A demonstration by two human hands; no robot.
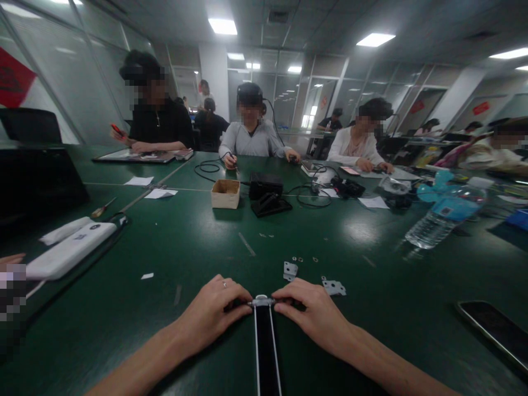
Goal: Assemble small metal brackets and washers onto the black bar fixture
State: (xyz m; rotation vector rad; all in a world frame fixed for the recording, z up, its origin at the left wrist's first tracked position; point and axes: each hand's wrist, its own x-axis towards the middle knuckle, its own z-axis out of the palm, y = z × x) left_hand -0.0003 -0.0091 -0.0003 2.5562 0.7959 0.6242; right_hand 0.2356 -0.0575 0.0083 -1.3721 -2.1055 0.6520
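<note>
A long black strip with white edges runs away from me in the middle of the table. At its far end sits a grey metal cross-piece, like a short roller or shaft. My left hand pinches the left end of this cross-piece between thumb and fingers. From the other side, my right hand pinches the right end. Just beyond my right hand lie a bent metal bracket and a flat metal plate with holes. Several small washers are scattered near them.
A cardboard box and a black device stand farther back. To the right are a water bottle and a phone. A white power strip lies left, near another person's hand. Several people sit across the table.
</note>
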